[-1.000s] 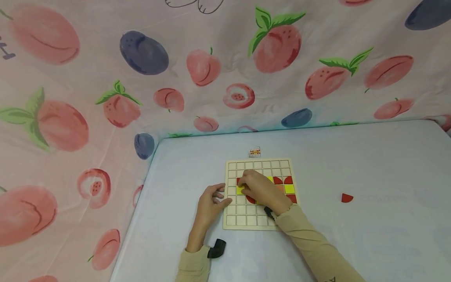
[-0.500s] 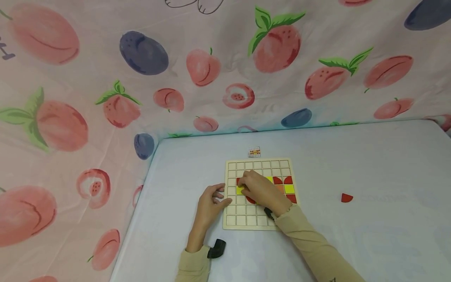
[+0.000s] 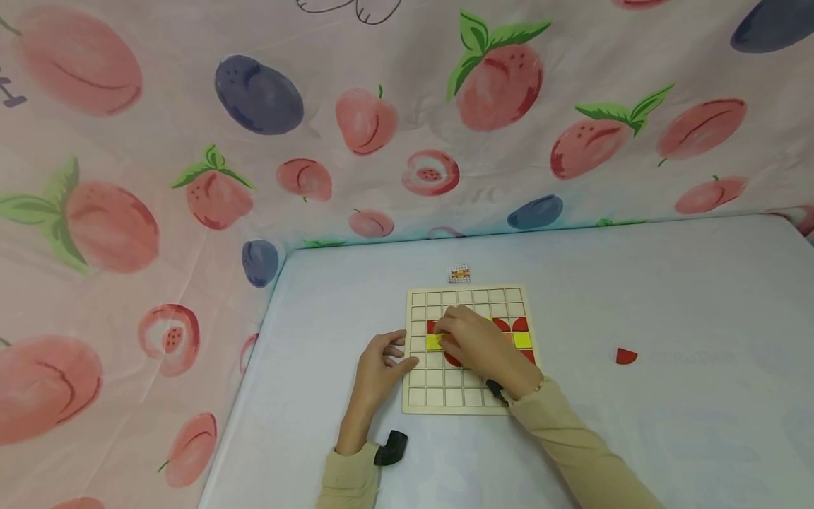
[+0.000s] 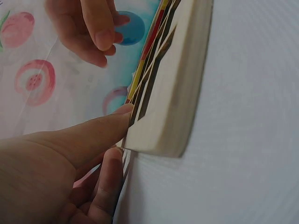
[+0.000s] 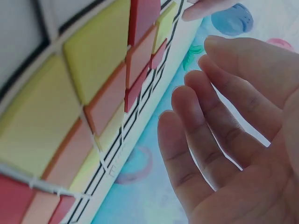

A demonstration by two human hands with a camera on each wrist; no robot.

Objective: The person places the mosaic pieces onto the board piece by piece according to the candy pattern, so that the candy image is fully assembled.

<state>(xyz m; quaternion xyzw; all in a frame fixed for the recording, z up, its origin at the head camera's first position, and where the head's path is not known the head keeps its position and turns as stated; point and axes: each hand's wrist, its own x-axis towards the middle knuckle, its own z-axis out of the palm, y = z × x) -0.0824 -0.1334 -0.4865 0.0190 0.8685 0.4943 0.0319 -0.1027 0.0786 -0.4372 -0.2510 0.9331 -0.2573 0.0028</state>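
Note:
A square wooden grid board lies flat, with red, yellow and orange tiles filling part of its middle rows. My left hand holds the board by its left edge; in the left wrist view the thumb rests on the rim and a finger lies against its side. Over the tiles hovers my right hand, near a yellow square tile. The right wrist view shows its fingers loosely bent, apart from the tiles, with nothing between them. In the head view this hand hides the tiles in the middle.
A red quarter-round piece lies alone on the white tabletop, right of the board. Behind the board is a small printed pattern card. A fruit-print cloth hangs along the back and left. A black wrist camera sits at the left cuff.
My right hand has lifted off the left-side tiles and drawn slightly to the right, uncovering more of the yellow and red tiles there. The left hand has stayed put.

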